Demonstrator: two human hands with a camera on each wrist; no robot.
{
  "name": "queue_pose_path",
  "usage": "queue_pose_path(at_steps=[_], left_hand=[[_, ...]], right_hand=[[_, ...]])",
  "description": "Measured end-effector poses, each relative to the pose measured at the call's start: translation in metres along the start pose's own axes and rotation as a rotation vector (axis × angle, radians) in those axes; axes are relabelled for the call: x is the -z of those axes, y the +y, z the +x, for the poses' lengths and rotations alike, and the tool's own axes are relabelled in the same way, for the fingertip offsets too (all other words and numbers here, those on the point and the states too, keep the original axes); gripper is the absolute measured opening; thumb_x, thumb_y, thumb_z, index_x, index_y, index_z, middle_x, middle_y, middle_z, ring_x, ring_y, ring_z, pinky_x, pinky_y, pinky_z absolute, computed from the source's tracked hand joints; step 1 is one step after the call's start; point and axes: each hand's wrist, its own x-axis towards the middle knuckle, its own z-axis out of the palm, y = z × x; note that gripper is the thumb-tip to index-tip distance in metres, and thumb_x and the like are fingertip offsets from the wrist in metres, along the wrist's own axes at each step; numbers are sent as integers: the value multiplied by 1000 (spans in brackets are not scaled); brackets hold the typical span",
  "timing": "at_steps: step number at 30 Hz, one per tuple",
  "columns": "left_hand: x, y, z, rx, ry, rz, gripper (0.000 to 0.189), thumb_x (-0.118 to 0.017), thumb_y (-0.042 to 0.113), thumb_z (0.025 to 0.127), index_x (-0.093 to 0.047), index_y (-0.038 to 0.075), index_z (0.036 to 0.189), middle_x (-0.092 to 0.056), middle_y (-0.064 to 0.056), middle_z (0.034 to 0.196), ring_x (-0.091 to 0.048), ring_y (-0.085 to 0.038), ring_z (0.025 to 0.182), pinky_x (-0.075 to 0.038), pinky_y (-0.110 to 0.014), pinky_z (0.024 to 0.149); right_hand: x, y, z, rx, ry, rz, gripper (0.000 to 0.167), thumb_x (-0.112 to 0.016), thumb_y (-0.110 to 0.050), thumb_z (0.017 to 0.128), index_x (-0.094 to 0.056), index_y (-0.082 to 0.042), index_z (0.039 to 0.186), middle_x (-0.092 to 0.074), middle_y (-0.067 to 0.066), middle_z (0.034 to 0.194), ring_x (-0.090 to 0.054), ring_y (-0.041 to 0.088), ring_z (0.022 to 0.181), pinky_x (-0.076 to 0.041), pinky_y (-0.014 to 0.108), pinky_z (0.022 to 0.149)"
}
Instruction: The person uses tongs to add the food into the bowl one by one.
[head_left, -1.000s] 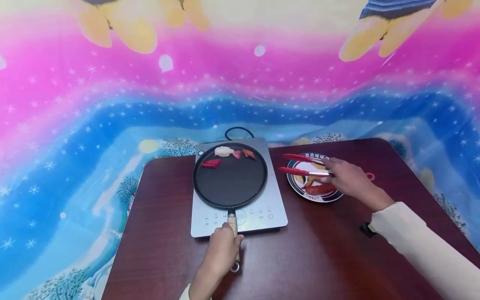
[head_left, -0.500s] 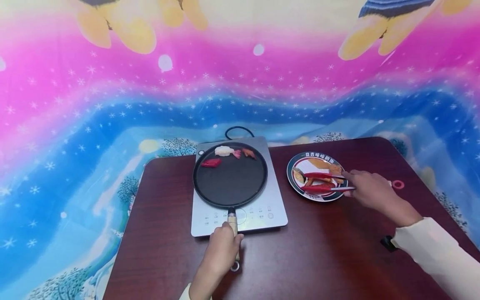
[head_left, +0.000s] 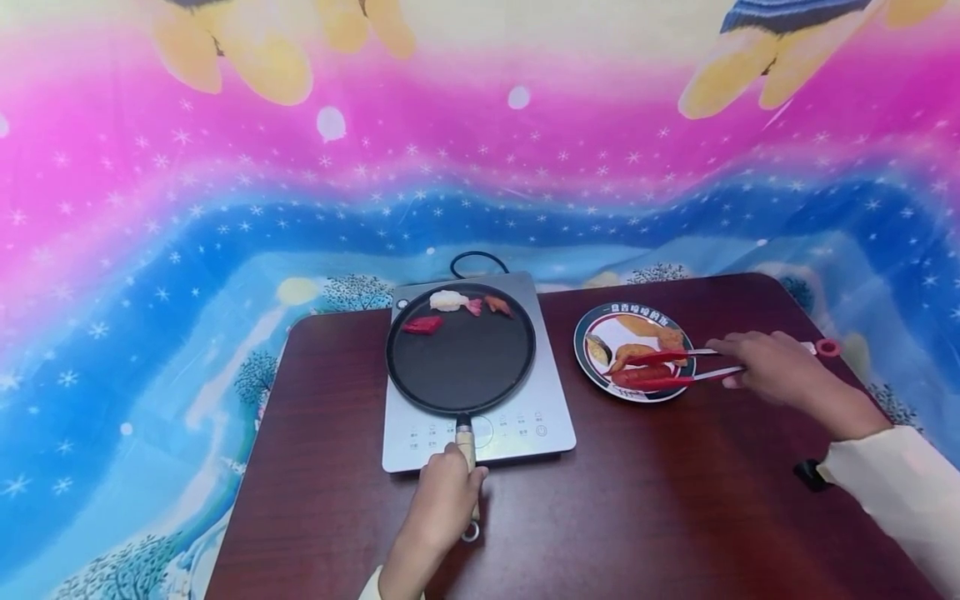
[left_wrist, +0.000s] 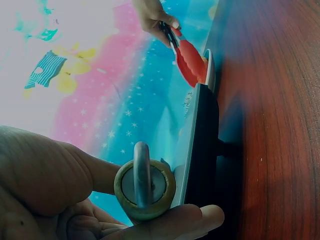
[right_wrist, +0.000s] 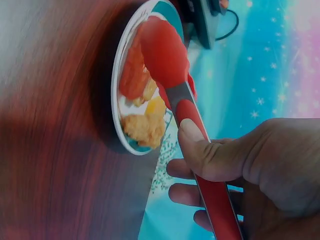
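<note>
My left hand [head_left: 447, 497] grips the pale wooden handle [head_left: 466, 450] of a flat black frying pan [head_left: 459, 367]. In the pan lie a white piece with a pink shrimp-like tail [head_left: 447, 302], a red piece [head_left: 422, 325] and a small orange-brown piece [head_left: 497, 307]. On the right, my right hand [head_left: 776, 372] holds red-tipped metal tongs [right_wrist: 165, 55], thumb on one arm. Their spread tips reach over a dark-rimmed plate [head_left: 581, 360], one on each side of a reddish sausage [head_left: 636, 377]; whether they touch it I cannot tell. Fried chicken [right_wrist: 144, 129] lies beside it.
The pan stands on a silver induction cooker [head_left: 553, 417], with a black cable [head_left: 478, 254] looping behind it. Both cooker and plate stand on a dark reddish wooden table [head_left: 322, 417]. A colourful printed cloth [head_left: 300, 192] hangs behind the table.
My right hand and the tongs have moved right and slightly down, from the plate's left edge to around the sausage. My left hand and the pan have stayed put.
</note>
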Motion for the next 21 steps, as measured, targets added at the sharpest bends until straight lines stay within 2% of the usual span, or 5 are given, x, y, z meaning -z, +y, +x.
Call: queue_pose_path(at_steps=[6, 12, 15, 21], left_hand=[[-1, 1, 1, 4, 5, 13, 32, -76, 14, 91, -60, -12, 99, -59, -13, 70, -59, -18, 57, -53, -30, 53], [0, 2, 1, 5, -7, 11, 36, -75, 13, 92, -60, -17, 104, -61, -15, 73, -59, -18, 58, -53, -28, 52], [0, 2, 0, 6, -5, 17, 33, -75, 13, 91, -60, -15, 101, -61, -15, 73, -59, -19, 58, -53, -29, 53], [1, 2, 0, -3, -8, 16, 30, -75, 13, 92, -60, -12, 98, -59, -13, 72, -58, -17, 56, -51, -27, 51]], right_hand=[[-1, 11, 5, 40, 16, -46, 53, -86, -15, 81, -68, 1, 128, -71, 25, 115, -68, 44, 102, -52, 56, 78], [0, 12, 17, 36, -11, -86, 56, -89, -12, 77, -69, 1, 127, -72, 23, 116, -67, 44, 105, -51, 57, 83], [0, 12, 21, 35, -21, -79, 54, -88, -11, 77, -69, 1, 126, -72, 23, 116, -67, 44, 106, -51, 59, 85], [-5, 14, 22, 52, 10, -37, 46, -87, -10, 78, -72, 3, 119, -75, 20, 105, -70, 36, 88, -55, 53, 73]])
